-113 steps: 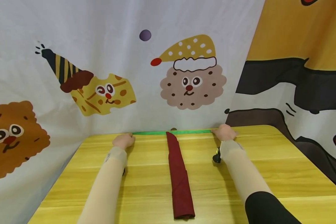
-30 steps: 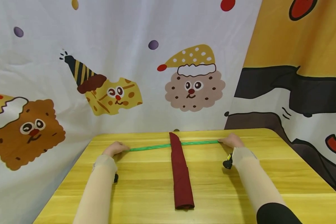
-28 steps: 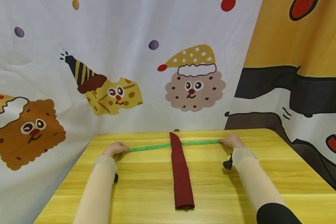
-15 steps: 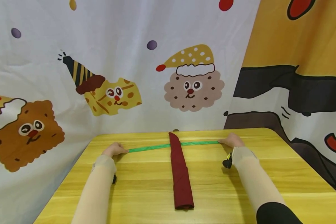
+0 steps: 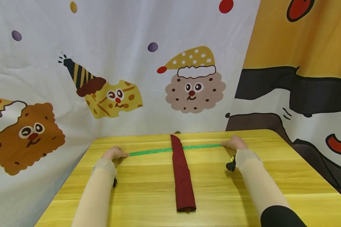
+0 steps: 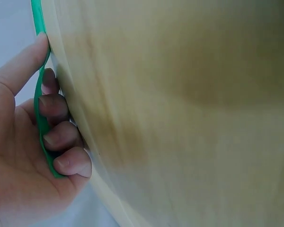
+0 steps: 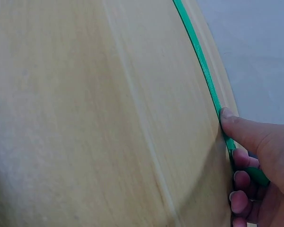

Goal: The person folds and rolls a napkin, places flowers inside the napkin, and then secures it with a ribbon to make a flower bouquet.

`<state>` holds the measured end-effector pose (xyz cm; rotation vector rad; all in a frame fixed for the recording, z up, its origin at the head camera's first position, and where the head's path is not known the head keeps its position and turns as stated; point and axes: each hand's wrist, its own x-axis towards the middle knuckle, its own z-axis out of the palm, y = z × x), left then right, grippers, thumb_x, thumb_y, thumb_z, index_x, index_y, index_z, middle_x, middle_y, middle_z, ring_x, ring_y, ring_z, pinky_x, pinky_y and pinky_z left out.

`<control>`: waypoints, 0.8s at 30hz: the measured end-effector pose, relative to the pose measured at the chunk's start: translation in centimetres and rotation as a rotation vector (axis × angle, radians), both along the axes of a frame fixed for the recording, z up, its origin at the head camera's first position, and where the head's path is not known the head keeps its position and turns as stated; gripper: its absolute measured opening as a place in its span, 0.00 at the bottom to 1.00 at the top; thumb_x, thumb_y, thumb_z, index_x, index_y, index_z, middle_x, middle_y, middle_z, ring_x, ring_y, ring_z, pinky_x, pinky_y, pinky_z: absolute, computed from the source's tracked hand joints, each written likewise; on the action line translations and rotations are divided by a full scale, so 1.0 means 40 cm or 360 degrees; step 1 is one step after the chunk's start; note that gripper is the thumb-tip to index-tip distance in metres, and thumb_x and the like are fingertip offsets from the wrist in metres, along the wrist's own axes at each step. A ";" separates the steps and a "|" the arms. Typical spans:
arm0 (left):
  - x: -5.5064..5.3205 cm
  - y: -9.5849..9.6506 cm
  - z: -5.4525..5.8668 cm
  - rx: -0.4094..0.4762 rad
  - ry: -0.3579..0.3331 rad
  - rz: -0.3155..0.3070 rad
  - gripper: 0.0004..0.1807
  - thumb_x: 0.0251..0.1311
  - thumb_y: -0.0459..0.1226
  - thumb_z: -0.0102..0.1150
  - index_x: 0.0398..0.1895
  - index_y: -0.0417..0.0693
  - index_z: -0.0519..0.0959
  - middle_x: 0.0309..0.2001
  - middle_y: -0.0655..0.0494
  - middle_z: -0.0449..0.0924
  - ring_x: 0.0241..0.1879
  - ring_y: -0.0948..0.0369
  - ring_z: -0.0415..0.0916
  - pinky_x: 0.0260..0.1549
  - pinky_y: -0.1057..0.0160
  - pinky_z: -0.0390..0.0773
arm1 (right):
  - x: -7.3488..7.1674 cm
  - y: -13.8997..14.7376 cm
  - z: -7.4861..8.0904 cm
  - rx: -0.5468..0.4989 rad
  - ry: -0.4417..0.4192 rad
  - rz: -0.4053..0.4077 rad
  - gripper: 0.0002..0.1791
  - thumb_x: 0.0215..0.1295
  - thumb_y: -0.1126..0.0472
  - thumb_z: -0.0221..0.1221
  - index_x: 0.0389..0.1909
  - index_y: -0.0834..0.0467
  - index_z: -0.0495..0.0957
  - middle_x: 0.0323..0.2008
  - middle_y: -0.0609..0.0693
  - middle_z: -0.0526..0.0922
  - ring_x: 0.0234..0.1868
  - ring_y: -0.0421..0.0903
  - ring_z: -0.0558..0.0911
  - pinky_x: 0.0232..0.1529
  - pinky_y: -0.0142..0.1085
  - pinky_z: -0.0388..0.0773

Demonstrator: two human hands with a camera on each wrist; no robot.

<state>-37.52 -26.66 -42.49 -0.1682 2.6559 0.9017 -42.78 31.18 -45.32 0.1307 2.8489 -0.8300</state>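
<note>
A narrow green ribbon stretches nearly straight between my two hands, near the far side of the table. Its middle is hidden where it passes under a long, folded dark red cloth that lies lengthwise toward me. My left hand pinches the ribbon's left part; in the left wrist view the loose end runs down inside the curled fingers. On the other side my right hand grips the ribbon between thumb and fingers, and in the right wrist view its tail tucks into the palm.
The wood-grain table has rounded far corners. Right behind its far edge hangs a white curtain printed with cartoon biscuits and cheese. A small black device is strapped under the right wrist.
Since the oldest frame, both hands have drawn the ribbon from the table's far edge toward me, under the cloth. Over the last second the left hand has shifted slightly nearer; the right barely moves.
</note>
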 end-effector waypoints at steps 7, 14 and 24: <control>0.017 -0.004 0.006 0.0034 -0.0029 -0.0005 0.17 0.61 0.44 0.64 0.28 0.41 0.72 0.25 0.51 0.70 0.26 0.57 0.67 0.28 0.60 0.69 | 0.010 0.001 -0.005 -0.0015 -0.0009 -0.0003 0.46 0.62 0.42 0.61 0.61 0.79 0.62 0.58 0.76 0.67 0.54 0.69 0.72 0.53 0.58 0.70; 0.028 -0.005 0.007 0.0088 -0.0070 -0.0031 0.19 0.61 0.47 0.63 0.21 0.47 0.70 0.20 0.56 0.68 0.21 0.61 0.65 0.24 0.62 0.68 | 0.033 0.003 0.002 -0.0008 -0.0008 -0.0008 0.41 0.62 0.43 0.62 0.55 0.78 0.67 0.52 0.74 0.72 0.49 0.65 0.76 0.49 0.56 0.72; 0.033 -0.010 -0.014 0.0082 -0.0046 -0.0001 0.18 0.63 0.45 0.61 0.32 0.41 0.69 0.29 0.51 0.68 0.30 0.56 0.65 0.33 0.58 0.68 | 0.046 0.008 -0.006 0.0005 -0.0003 -0.0024 0.41 0.61 0.43 0.63 0.55 0.78 0.68 0.51 0.73 0.74 0.47 0.64 0.77 0.48 0.55 0.73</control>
